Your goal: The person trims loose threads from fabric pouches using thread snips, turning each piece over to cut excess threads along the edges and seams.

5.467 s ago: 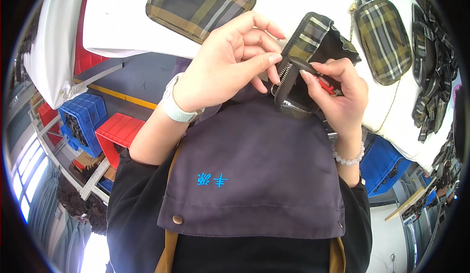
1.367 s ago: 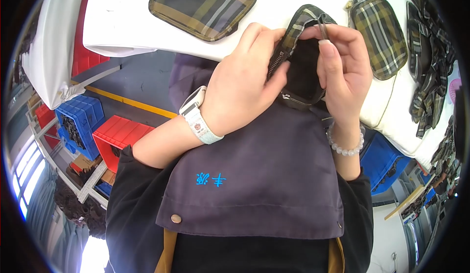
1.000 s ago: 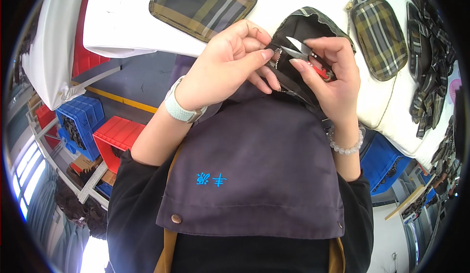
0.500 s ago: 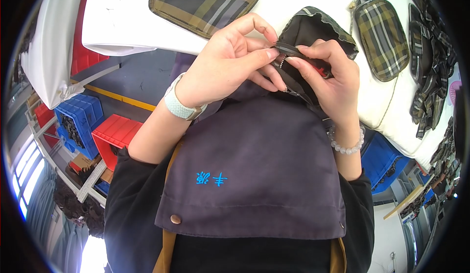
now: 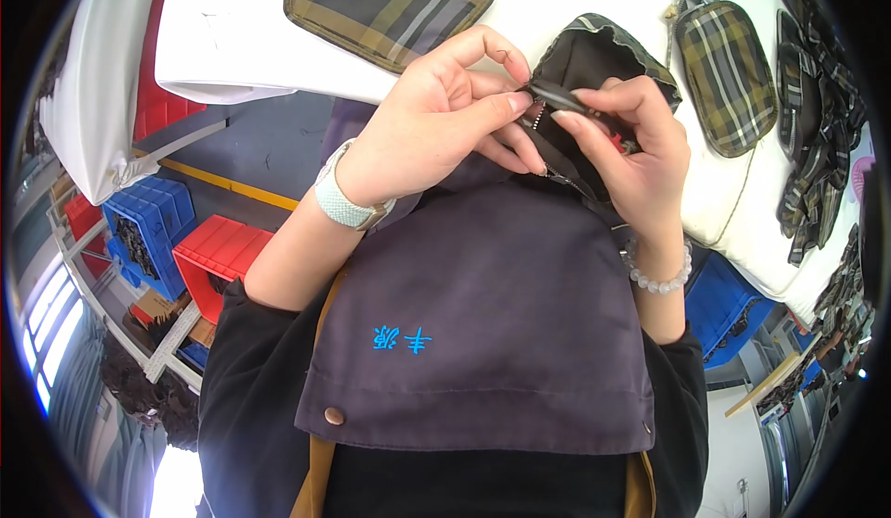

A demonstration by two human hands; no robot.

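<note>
Plaid pouch is up btwn both hands, at the near edge of the white counter. Counter's the big one in view, running right across the top. Dark apron fills the lower middle, w/ the pouch's near end just beyond its upper edge. Red bin and blue bin sit down on the L, well apart from the action. On the counter: a bigger plaid piece lying flat beyond the L hand, a second pouch past the R hand, a heap of plaid pieces farther R.

Hands, then! L thumb and fingers pinch one end of the pouch's dark edging, the other fingers loosely curled. R thumb and index clamp it a bit farther along. Key line: that edging bridges the two pinches, running approx. L to R, dipping a touch toward the R hand. Pouch body lies mostly R of the L fingertips, long axis slanting from the far side back toward the apron; R hand's nearer, right by the open mouth. Zip shows below. Tiniest: a red bit in the R palm, mostly covered; can't tell what.
</note>
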